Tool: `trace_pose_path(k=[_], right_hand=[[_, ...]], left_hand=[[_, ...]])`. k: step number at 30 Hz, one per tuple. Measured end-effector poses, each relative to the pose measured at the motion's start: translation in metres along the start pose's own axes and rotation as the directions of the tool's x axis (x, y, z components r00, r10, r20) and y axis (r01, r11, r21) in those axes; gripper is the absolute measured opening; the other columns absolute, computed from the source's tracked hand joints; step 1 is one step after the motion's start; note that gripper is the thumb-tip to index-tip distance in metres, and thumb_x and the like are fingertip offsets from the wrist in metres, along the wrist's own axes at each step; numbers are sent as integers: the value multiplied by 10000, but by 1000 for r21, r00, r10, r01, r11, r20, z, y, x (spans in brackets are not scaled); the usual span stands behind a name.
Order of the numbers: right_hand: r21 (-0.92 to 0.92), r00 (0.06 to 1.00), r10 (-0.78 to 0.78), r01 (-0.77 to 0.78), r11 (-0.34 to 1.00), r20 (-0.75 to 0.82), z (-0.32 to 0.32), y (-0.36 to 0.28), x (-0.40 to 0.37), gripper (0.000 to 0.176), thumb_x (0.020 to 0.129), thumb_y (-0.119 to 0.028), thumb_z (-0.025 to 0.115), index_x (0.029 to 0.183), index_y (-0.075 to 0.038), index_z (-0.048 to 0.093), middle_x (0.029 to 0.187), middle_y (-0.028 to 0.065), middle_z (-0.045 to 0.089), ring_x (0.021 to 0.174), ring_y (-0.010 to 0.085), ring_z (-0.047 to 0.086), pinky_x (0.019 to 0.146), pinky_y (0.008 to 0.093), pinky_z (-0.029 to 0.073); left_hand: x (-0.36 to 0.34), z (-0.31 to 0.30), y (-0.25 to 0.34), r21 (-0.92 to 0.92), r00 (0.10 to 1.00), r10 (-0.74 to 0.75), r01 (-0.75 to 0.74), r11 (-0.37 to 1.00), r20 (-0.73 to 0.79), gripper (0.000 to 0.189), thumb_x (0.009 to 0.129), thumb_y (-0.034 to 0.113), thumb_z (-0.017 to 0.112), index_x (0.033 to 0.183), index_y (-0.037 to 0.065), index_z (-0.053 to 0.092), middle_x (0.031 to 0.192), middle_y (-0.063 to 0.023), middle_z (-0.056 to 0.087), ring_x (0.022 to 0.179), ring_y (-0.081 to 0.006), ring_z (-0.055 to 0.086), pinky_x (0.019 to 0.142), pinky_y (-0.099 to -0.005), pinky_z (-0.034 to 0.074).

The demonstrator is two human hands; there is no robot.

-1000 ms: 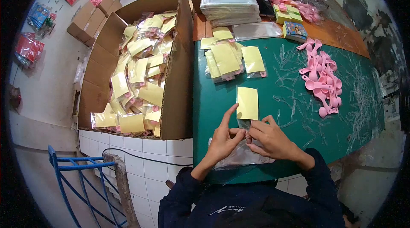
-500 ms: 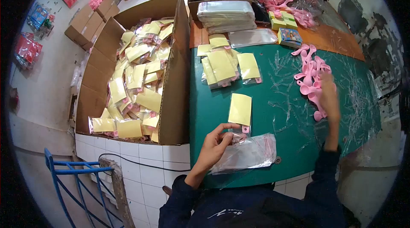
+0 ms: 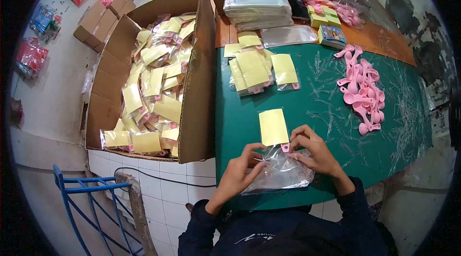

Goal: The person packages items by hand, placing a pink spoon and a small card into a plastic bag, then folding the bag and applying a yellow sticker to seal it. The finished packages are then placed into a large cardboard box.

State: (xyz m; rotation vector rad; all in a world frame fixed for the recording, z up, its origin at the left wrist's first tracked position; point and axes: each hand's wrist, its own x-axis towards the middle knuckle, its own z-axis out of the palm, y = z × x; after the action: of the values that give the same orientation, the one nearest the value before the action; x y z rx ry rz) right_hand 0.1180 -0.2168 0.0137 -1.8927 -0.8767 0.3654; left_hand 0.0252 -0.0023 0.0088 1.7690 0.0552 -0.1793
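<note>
A clear plastic bag holding a yellow card lies in front of me, with a pink spoon handle showing at its lower edge. My left hand has bent fingers, thumb and fingertips on the left side of the bag's clear lower end. On the other side, my right hand pinches the plastic beside the pink handle. What lies exactly between the fingertips is partly hidden. Beneath both hands rests a stack of clear plastic bags.
Pink spoons lie heaped at right among clear plastic scraps. Bagged yellow cards are piled farther back. A large cardboard box of similar packs stands left. Behind are stacked clear bags and a small picture-card stack.
My right hand has come from the spoon heap to the bag's lower end. My left hand stays at the bag. The view has shifted slightly.
</note>
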Motion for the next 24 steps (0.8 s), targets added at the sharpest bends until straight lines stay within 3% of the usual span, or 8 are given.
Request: trace_pose_path(k=[3, 8, 11, 15, 18, 24], right_hand=[[50, 999, 38, -38, 998, -7, -1, 3, -1, 162, 728, -53, 678, 849, -18, 576, 936, 106, 488, 883, 232, 532, 762, 322, 461], [219, 973, 216, -196, 956, -74, 10, 8, -4, 120, 788, -78, 652, 837, -10, 565, 888, 76, 553, 842, 146, 570, 691, 275, 498], [466, 876, 479, -446, 764, 54, 11, 10, -2, 120, 828, -75, 620, 834, 17, 542, 813, 71, 604, 752, 116, 606, 636, 247, 517], [500, 876, 473, -372, 782, -89, 18, 17, -1, 124, 835, -52, 607, 843, 31, 516, 752, 91, 621, 654, 123, 626, 576, 237, 523], [512, 858, 496, -367, 776, -137, 19, 13, 1, 132, 831, -41, 610, 849, 25, 498, 758, 102, 616, 644, 124, 630, 532, 225, 516], [465, 866, 456, -324, 824, -206, 23, 12, 3, 157, 820, -25, 617, 892, 23, 486, 761, 95, 609, 637, 122, 630, 526, 225, 516]], left_hand=[[9, 4, 0, 146, 996, 88, -85, 986, -13, 145, 822, 75, 622, 920, -11, 559, 837, -97, 635, 787, -156, 635, 687, -271, 505], [14, 9, -4, 156, 990, 104, -88, 984, -96, 128, 805, 82, 640, 871, -6, 575, 807, -81, 623, 723, -147, 612, 652, -264, 493], [17, 13, -7, 153, 991, 71, -54, 987, -111, 139, 804, 93, 640, 867, -14, 577, 806, -87, 603, 730, -161, 621, 655, -270, 513], [21, 16, -5, 152, 990, 6, 16, 988, -140, 151, 800, 104, 647, 841, -24, 578, 809, -91, 597, 741, -163, 628, 651, -266, 526], [22, 20, -12, 86, 984, 3, 12, 996, -179, 131, 798, 95, 656, 852, 4, 580, 786, -40, 603, 716, -99, 591, 605, -230, 477], [24, 23, -19, -98, 976, -67, 47, 994, -208, 323, 814, 63, 633, 1075, 41, 444, 924, -69, 577, 808, -110, 591, 622, -222, 495]])
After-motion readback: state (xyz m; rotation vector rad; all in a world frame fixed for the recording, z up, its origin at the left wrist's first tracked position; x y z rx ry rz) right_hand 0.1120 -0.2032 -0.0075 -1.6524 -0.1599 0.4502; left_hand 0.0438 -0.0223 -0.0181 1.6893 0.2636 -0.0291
